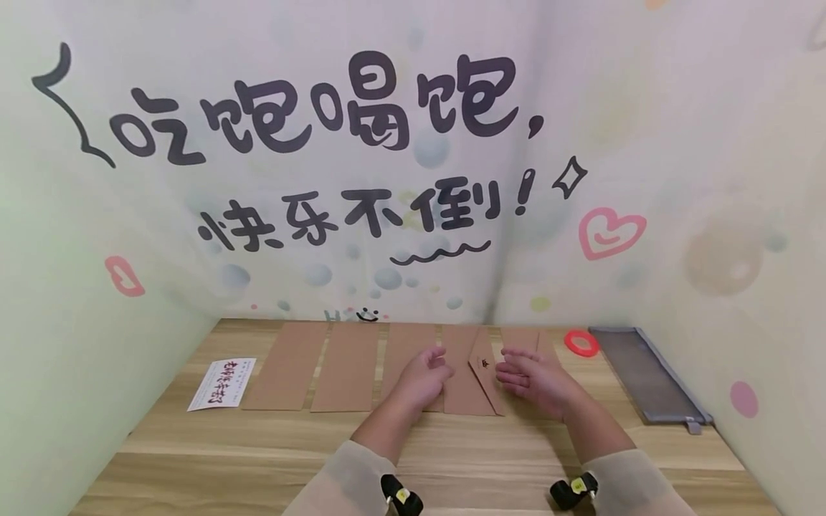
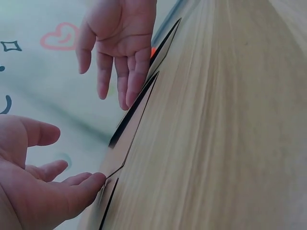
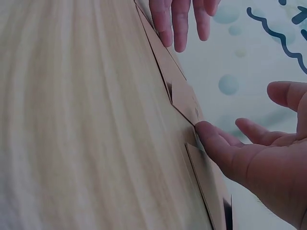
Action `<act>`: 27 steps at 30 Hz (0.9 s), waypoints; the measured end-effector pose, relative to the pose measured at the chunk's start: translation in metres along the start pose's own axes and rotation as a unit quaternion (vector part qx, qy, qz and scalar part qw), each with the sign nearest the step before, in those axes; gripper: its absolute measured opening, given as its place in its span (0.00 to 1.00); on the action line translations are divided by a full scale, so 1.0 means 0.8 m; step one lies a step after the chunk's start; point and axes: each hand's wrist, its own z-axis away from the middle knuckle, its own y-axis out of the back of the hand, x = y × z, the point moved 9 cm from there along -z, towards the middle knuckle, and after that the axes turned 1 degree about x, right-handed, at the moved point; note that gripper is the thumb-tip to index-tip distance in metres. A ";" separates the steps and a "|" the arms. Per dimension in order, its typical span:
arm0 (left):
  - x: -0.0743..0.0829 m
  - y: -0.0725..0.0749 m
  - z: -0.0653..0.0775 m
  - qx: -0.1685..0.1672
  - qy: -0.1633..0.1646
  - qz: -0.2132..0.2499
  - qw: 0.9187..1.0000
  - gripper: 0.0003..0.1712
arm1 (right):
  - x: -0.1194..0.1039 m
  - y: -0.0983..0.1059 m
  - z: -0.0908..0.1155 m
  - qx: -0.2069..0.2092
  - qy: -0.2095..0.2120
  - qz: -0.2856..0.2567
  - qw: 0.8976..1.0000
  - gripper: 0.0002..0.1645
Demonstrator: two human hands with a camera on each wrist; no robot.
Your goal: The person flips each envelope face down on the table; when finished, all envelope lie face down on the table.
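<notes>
Several flat brown paper or cardboard pieces lie in a row. My left hand (image 1: 422, 376) is over the third piece (image 1: 406, 337) and the left edge of the fourth piece (image 1: 461, 398), fingers loosely bent and holding nothing. A slanted flap (image 1: 485, 380) with a small dark print is folded over the fourth piece's right side. Beside that flap is my right hand (image 1: 535, 380), its palm turned inward and fingers loosely extended. In the right wrist view its fingertips (image 3: 206, 132) appear at the flap's edge; contact is unclear. Behind it, a fifth piece (image 1: 519, 335) is partly hidden.
More brown pieces (image 1: 345, 365) lie to the left, beside a white card (image 1: 222, 383) with red writing. At the right are a red ring (image 1: 581, 343) and a grey mesh pouch (image 1: 648, 376). A printed backdrop (image 1: 413, 165) stands behind the wooden table (image 1: 413, 466).
</notes>
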 end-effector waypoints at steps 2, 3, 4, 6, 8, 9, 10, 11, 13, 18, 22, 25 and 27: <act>0.000 -0.002 0.001 -0.004 -0.001 -0.006 1.000 0.33 | 0.000 -0.002 0.002 -0.002 -0.001 -0.012 1.000 0.40; 0.000 -0.002 0.002 -0.006 -0.004 -0.009 1.000 0.33 | -0.001 -0.002 0.002 -0.004 -0.001 -0.015 1.000 0.41; 0.001 -0.002 0.003 -0.009 -0.005 -0.014 1.000 0.33 | -0.001 -0.003 0.003 -0.008 0.000 -0.018 1.000 0.41; 0.001 -0.004 0.004 -0.016 -0.008 -0.023 1.000 0.32 | -0.001 -0.003 0.003 -0.007 0.000 -0.026 1.000 0.41; 0.001 -0.006 0.004 -0.023 -0.010 -0.034 0.999 0.32 | -0.001 -0.002 0.002 -0.007 0.002 -0.033 0.999 0.41; 0.001 -0.008 0.004 -0.027 -0.013 -0.039 0.999 0.31 | 0.000 -0.002 0.002 -0.005 0.004 -0.035 0.999 0.40; 0.001 -0.010 0.004 -0.030 -0.014 -0.046 0.998 0.31 | 0.000 0.000 0.001 -0.001 0.005 -0.039 0.999 0.40; 0.001 -0.013 0.004 -0.035 -0.017 -0.052 0.998 0.31 | 0.001 0.002 0.001 0.004 0.006 -0.040 0.999 0.40; 0.001 -0.019 0.004 -0.039 -0.022 -0.071 0.996 0.30 | 0.000 0.005 0.002 0.015 0.009 -0.042 0.999 0.40; 0.005 -0.035 0.006 -0.046 -0.029 -0.098 0.994 0.32 | -0.008 0.012 0.005 0.035 0.026 -0.034 0.998 0.37; 0.011 -0.043 0.007 -0.053 -0.029 -0.088 0.994 0.35 | -0.014 0.009 0.004 0.021 0.045 -0.024 0.998 0.36; 0.016 -0.049 0.010 -0.061 -0.033 -0.079 0.994 0.37 | -0.017 0.000 0.005 -0.004 0.055 -0.018 0.998 0.37; 0.019 -0.053 0.012 -0.065 -0.040 -0.078 0.994 0.38 | -0.018 -0.007 0.006 -0.018 0.056 -0.017 0.998 0.37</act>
